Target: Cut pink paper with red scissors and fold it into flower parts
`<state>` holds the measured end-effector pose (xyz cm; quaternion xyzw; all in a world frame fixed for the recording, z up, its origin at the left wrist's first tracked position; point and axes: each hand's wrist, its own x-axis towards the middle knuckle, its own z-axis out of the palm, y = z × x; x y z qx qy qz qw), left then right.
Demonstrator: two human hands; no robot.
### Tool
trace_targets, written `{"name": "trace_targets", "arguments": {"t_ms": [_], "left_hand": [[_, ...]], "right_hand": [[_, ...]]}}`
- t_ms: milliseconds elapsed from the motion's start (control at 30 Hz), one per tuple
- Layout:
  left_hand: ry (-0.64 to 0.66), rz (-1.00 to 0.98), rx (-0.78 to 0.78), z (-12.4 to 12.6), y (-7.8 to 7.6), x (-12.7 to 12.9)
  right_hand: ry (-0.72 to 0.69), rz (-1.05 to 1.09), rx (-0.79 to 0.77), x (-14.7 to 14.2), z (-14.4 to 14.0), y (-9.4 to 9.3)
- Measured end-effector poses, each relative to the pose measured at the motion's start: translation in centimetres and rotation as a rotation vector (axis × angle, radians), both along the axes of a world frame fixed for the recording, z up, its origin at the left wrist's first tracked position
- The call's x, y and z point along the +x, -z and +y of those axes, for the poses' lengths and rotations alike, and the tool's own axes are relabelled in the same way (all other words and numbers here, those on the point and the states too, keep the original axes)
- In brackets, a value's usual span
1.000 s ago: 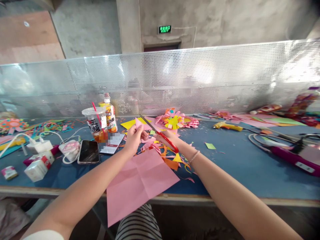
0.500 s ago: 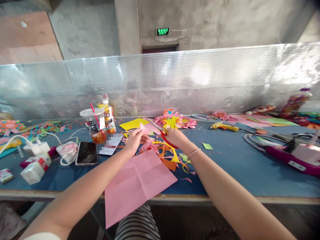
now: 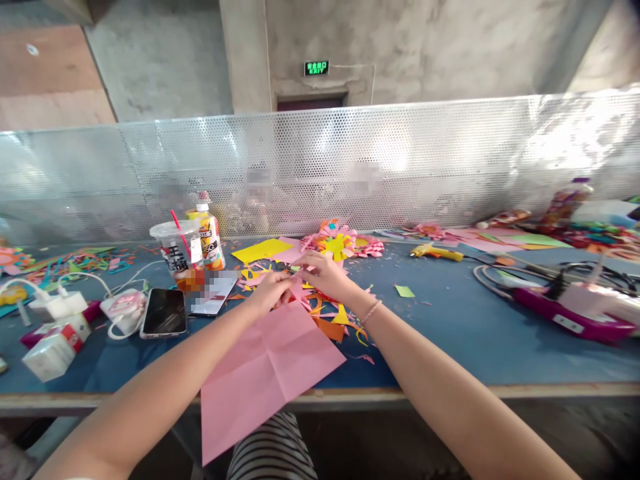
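My left hand (image 3: 271, 291) and my right hand (image 3: 326, 276) meet over a heap of coloured paper scraps (image 3: 334, 317) on the blue table (image 3: 450, 333). Between their fingertips they pinch a small folded pink paper piece (image 3: 299, 288). The red-handled scissors are no longer in my right hand, and a thin dark blade seems to lie just behind the hands. A large creased pink sheet (image 3: 265, 370) lies in front of my hands and hangs over the table's near edge.
A phone (image 3: 163, 312), a plastic cup with a straw (image 3: 176, 250) and a bottle (image 3: 209, 237) stand to the left. Finished paper flowers (image 3: 340, 243) lie behind, and a yellow glue gun (image 3: 433, 252) and a purple tool (image 3: 565, 313) to the right. A perforated metal screen (image 3: 450, 160) closes the back.
My right hand let go of the red scissors and came down to the pink piece. Both hands lowered toward the scrap heap, and the view shifted slightly right.
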<state>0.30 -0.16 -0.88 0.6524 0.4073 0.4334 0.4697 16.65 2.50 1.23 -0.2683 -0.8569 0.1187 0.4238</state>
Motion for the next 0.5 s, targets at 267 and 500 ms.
{"name": "trace_targets", "arguments": {"t_ms": [267, 500], "left_hand": [[-0.021, -0.122, 0.034, -0.13, -0.56, -0.03], [-0.168, -0.015, 0.215, 0.08, -0.74, -0.23]], "right_hand": [[0.017, 0.100, -0.018, -0.08, 0.02, -0.21], [0.060, 0.158, -0.038, -0.19, -0.26, -0.55]]}}
